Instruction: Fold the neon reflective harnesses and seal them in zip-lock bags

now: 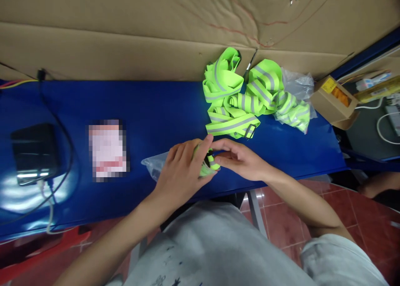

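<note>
At the front edge of the table, my left hand (183, 165) is closed around a clear plastic bag (153, 165), whose loose end sticks out to the left. Inside the bag's right end is a rolled neon-green reflective strap (214, 162) with a dark part, mostly hidden by my fingers. My right hand (242, 157) meets it from the right, thumb and fingers bent in against the strap at the bag's mouth. Just beyond my hands lies a heap of loose neon-green straps (223, 84) with grey stripes and a black buckle (250, 131).
The blue table (150, 111) runs along a cardboard-covered wall (125, 52). At left are a black device (36, 148) with cables and a blurred-out pink-and-white item (108, 150). A bagged strap (293, 111) and an open cardboard box (334, 100) sit at right. Another person's arm (379, 184) shows at far right.
</note>
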Available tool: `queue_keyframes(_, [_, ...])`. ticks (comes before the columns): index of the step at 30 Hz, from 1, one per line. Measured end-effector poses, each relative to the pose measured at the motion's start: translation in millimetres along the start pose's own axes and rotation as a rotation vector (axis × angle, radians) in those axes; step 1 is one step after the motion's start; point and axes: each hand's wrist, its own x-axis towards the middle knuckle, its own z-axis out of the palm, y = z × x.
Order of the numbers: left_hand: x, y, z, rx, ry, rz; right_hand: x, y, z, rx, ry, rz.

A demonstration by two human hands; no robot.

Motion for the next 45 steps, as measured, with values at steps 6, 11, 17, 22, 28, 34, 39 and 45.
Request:
queue_keyframes(6, [21, 21, -4.2, 0.038, -0.010, 0.075, 13, -11, -8, -0.247, -0.222, -0.094])
queue_keyframes(11, [29, 28, -2.5, 0.049, -0.020, -0.190, 19, -16, -18, -0.251, -0.215, -0.070])
queue_keyframes(17, [38, -35, -27.1, -0.599, -0.232, -0.289, 27, -32, -29, -0.661, -0.090, -0.452])
queue_keyframes(22, [48, -93, -22.3, -1.128, -0.446, -0.252, 52, -38, -35, -0.541, -0.164, -0.602])
queue_keyframes(28, [40, -105, 9.1, -1.570, -0.389, -0.601, 57, -25, -38, -0.625, 0.191, -0.641])
queue_keyframes(34, [37, -100, 5.6, -1.589, -0.171, -0.689, 46, -19, -37, -0.305, 0.276, -0.342])
queue_keyframes(39, [30, -92, 10.5, -1.548, -0.022, -0.668, 48, -22, -31, -0.046, 0.346, -0.224])
queue_keyframes(45, [17, -77, 20.7, -1.384, 0.203, -0.719, 46, -27, -31, 0.001, 0.385, -0.153])
